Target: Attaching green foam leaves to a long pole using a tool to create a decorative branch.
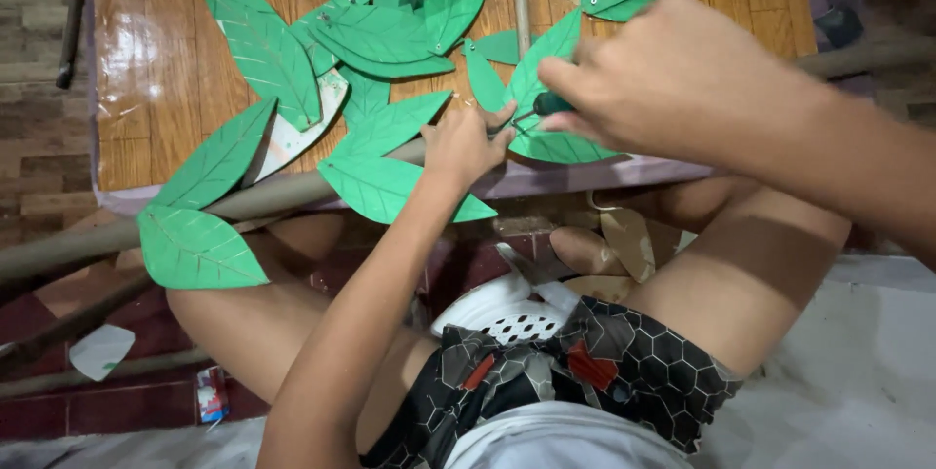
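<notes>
Patterned shorts and a white hem sit closest to the lens, bare knees spread to either side.

Head view. Left forearm runs up from the bottom edge, wrist straight. Left hand is curled shut, thumb and fingertips pinching the edge of a green paper leaf where it meets the long brown stick. Knuckles face the camera; palm hidden.

Right arm enters from the right edge, elbow high, wrist bent down and inward. Right hand is closed in a fist round a small dark-handled tool; a thin metal tip shows just left of the fist, pointing at the left fingertips. Tool tip and left thumb nearly touching; exact contact cannot be told.

The pinched leaf lies between both hands, under the right fist. More green leaves fan out beyond the left hand, on the wooden board. Two leaves hang off the stick far to the left of the left wrist. Below the hands, a white perforated object rests between the thighs.
</notes>
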